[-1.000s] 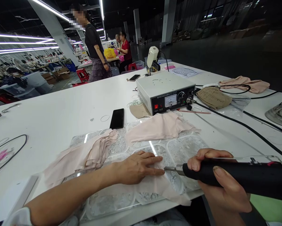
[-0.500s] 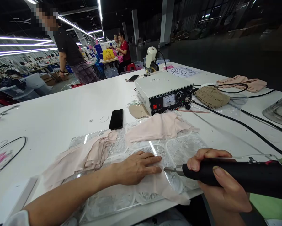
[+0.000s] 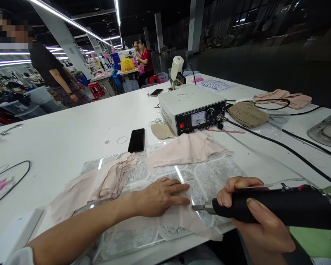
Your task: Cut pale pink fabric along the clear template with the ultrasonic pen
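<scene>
My left hand (image 3: 161, 197) lies flat with its fingers stretched out, pressing a thin pale pink fabric piece (image 3: 190, 221) onto a clear patterned plastic mat (image 3: 129, 241). My right hand (image 3: 260, 217) is wrapped round the black handle of a handheld ultrasonic welder (image 3: 281, 206). The metal tip points left and rests at the fabric's edge, close beside my left fingertips. Whether it touches the cloth I cannot tell. A fanned stack of pink fabric pieces (image 3: 99, 182) lies left of my left hand, and another pink fabric pile (image 3: 186, 149) lies beyond it.
Behind the mat stands the welder's control box (image 3: 193, 108), its cable (image 3: 287, 145) running to the right. A black phone (image 3: 136, 140), brown card patterns (image 3: 248, 114) and a glass jar (image 3: 327, 129) are on the white table (image 3: 71, 129). A person (image 3: 55, 70) walks beyond the table.
The welder's tip has shifted slightly down along the fabric edge, and its rear end has tilted. My left hand stays put. The person in the background has moved left.
</scene>
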Demonstrator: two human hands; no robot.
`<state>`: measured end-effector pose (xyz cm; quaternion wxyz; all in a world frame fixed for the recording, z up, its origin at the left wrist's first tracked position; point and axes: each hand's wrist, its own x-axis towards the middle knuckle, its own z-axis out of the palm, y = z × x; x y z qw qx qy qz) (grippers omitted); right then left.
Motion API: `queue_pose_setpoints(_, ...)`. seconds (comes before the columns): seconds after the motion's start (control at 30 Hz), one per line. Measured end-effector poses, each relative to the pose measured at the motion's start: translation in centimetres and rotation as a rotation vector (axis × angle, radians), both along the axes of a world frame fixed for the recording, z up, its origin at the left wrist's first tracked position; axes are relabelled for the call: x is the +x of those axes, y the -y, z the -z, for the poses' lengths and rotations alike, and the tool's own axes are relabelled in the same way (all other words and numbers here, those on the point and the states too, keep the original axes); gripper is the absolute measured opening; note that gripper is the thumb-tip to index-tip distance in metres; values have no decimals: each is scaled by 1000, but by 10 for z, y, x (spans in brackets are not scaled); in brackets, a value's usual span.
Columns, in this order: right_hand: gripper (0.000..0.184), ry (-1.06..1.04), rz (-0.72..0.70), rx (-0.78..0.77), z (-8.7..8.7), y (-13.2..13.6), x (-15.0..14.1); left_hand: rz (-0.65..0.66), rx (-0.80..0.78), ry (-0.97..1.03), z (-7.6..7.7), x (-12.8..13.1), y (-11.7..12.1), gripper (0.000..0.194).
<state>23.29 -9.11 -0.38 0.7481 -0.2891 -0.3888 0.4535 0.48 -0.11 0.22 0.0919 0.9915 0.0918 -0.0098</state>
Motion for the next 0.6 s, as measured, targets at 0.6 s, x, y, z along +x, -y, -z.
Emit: queue_pose_setpoints(0.6,14,-1,-34,-51,-4,5,1,61,48,59,0,-2,3,32)
